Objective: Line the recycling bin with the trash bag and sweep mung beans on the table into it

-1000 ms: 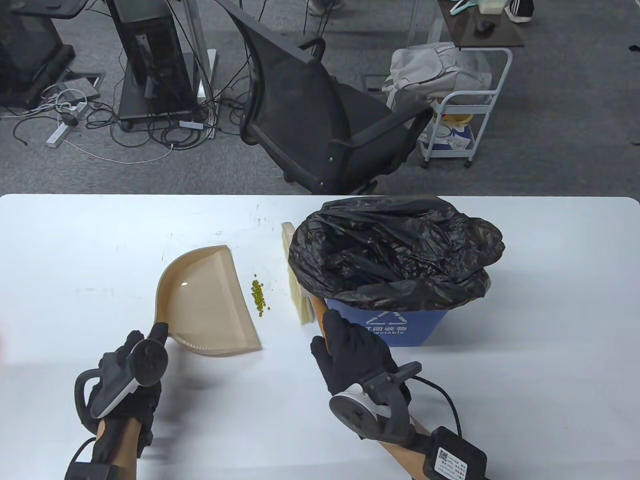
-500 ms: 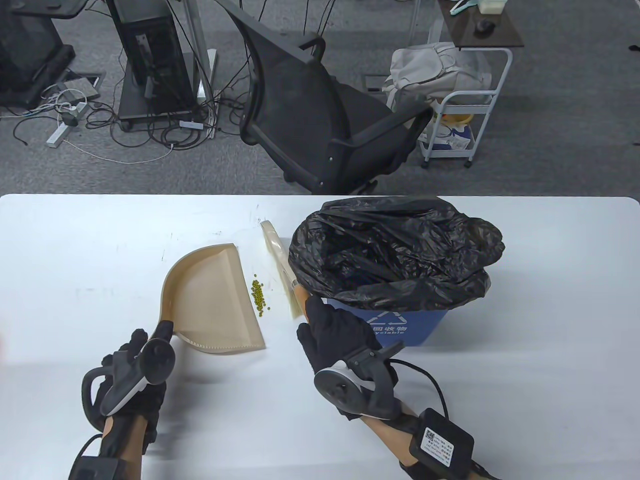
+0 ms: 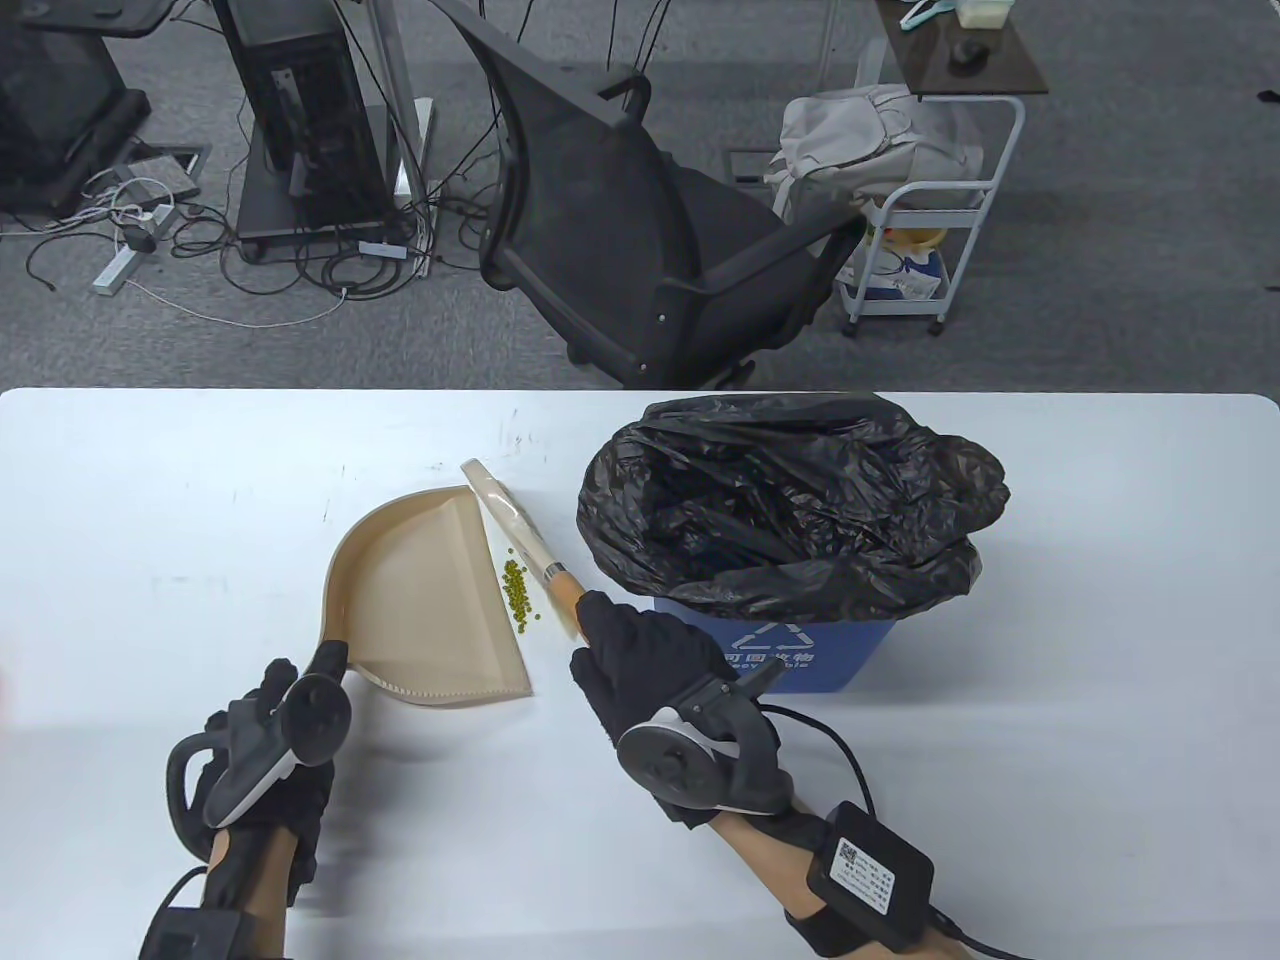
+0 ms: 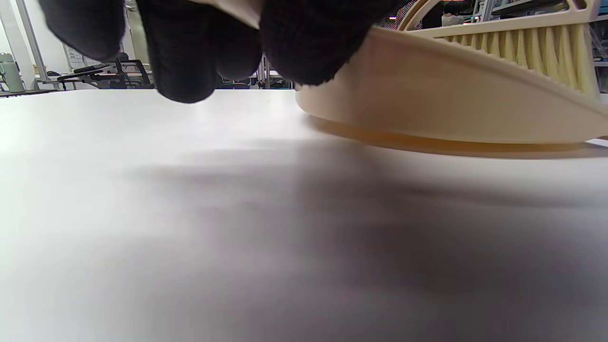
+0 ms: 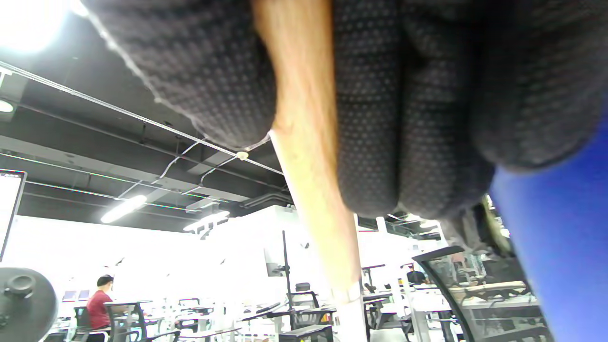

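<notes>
Table (image 3: 1050, 760) bearing everything. Bin (image 3: 800, 655) at right, already lined with the bag (image 3: 790, 500) — ready to receive. Dustpan (image 3: 420, 590) flat, open lip facing the beans (image 3: 519, 592), so one stroke carries them in. Brush (image 3: 515, 530) angled just right of the pile. Right hand (image 3: 650, 665) wrapped round the wooden handle, knuckles up; left hand (image 3: 265, 740) gripping the dustpan's handle, steadying it — low over the table.

Right hand (image 3: 640, 655) swung brush (image 3: 515, 525) leftward from bin (image 3: 800, 650) until bristles sit beside mung beans (image 3: 520, 595), near dustpan (image 3: 430, 590) edge.
</notes>
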Tool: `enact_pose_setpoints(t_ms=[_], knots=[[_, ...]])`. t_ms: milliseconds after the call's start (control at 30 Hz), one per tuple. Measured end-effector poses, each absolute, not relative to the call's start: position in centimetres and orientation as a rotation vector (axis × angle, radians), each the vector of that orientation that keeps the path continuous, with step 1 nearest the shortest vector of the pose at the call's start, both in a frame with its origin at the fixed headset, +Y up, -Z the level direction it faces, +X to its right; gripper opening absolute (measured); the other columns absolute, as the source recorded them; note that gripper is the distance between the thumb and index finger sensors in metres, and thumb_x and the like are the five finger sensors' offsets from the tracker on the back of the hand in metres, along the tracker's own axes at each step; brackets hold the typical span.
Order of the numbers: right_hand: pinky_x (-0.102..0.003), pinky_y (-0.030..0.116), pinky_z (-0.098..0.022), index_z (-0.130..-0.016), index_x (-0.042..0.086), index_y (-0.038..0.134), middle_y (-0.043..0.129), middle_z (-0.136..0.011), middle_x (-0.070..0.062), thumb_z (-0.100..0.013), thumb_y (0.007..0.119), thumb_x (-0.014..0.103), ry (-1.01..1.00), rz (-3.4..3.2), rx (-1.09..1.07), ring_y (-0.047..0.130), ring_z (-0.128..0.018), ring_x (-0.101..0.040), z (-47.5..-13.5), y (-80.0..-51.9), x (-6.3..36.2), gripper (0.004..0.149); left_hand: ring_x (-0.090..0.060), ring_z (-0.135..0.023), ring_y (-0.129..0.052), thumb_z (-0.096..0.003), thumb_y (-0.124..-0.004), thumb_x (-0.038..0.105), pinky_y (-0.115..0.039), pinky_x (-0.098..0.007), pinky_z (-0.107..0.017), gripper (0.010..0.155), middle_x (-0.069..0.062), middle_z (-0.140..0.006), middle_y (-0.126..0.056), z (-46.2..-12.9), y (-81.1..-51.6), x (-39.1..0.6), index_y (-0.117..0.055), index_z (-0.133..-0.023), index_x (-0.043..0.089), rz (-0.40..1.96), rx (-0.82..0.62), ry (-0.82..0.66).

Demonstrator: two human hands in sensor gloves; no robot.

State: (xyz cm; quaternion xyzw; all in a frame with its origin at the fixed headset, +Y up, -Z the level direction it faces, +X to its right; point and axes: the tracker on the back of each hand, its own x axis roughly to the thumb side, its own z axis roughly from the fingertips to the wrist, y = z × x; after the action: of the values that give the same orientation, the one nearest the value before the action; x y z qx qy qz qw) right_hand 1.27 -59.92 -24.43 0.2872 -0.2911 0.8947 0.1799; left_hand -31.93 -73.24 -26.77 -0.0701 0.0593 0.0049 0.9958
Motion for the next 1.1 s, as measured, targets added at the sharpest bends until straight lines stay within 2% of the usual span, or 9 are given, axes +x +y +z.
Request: enact_pose_setpoints(t_ms=[467,633,833,1100], knots=[[-0.057,0.092,-0.036,-0.087,-0.001,0.089,0.105,-0.062,-0.029,-0.044,0.089,0.03,-0.848,2.392,0.994,0.109,-0.051,-0.047,-24.5,-60.2,0.7,0.053,-0.059,-0.096,-0.08,-0.0517,-0.081,0.012,-0.062,-0.081,-0.066,0.073,-0.03,-0.114,-0.064,-26.8,-73.3,-31.9,-0.045,-0.113,0.029,0.011,-0.151,0.125],[-0.057,0.092,-0.036,-0.087,-0.001,0.089,0.105,-0.062,-0.029,-0.044,0.089,0.03,-0.93,2.362,1.015,0.109,-0.05,-0.047,-23.5,-59.3,0.9,0.053,-0.059,-0.095,-0.08,-0.0516,-0.081,0.012,-0.062,-0.081,-0.066,0.074,-0.03,-0.114,-0.065,-26.9,-73.3,-31.9,-0.045,-0.113,0.029,0.016,-0.154,0.128],[-0.056,0.092,-0.034,-0.086,-0.003,0.09,0.106,-0.06,-0.03,-0.044,0.089,0.03,-0.982,2.469,0.933,0.109,-0.048,-0.047,-22.6,-58.3,1.5,0.053,-0.059,-0.096,-0.081,-0.0516,-0.081,0.012,-0.062,-0.081,-0.066,0.074,-0.029,-0.114,-0.065,-27.0,-73.3,-32.0,-0.045,-0.113,0.03,0.021,-0.156,0.132],[-0.056,0.092,-0.032,-0.085,-0.004,0.091,0.106,-0.057,-0.03,-0.044,0.089,0.03,-0.957,2.595,0.807,0.11,-0.045,-0.047,-23.0,-59.7,1.6,0.053,-0.059,-0.095,-0.081,-0.0515,-0.081,0.011,-0.062,-0.081,-0.067,0.074,-0.029,-0.114,-0.066,-27.1,-73.3,-32.2,-0.045,-0.113,0.031,0.026,-0.159,0.136]])
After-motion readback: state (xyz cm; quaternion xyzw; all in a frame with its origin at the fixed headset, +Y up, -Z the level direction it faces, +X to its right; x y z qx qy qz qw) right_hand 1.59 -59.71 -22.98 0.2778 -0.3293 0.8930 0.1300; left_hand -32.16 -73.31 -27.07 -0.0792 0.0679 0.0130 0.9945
